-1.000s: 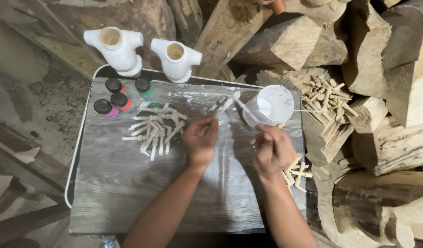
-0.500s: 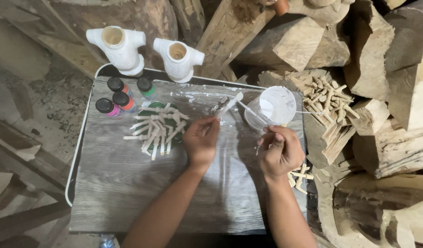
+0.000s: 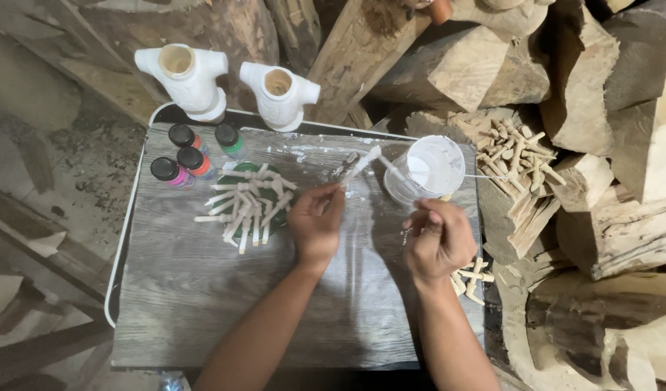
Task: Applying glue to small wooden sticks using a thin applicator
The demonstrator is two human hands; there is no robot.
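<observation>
White-painted wooden peg (image 3: 362, 165), thin and stick-shaped, sits pinched in the fingertips of my left hand (image 3: 315, 223), over the far middle of the grey wood-grain desk (image 3: 188, 289); its far end points toward the clear plastic cup of white paint (image 3: 428, 169) at the far right of the desk. My right hand (image 3: 438, 240) is curled closed just near of that cup, and a thin brush handle seems to run from it toward the cup, but my fingers hide the grip, so I cannot tell for sure. To the left of my left hand lies a heap of white-painted pegs (image 3: 250, 205) on a green lid that is mostly covered. Four small paint bottles with black caps (image 3: 190, 155) stand at the far left. Beyond the desk's far edge stand two white shirt-shaped wooden torsos (image 3: 232, 81). A pile of bare wooden pegs (image 3: 517, 156) rests on logs to the right; a few more (image 3: 474, 276) peek out beside my right wrist.
</observation>
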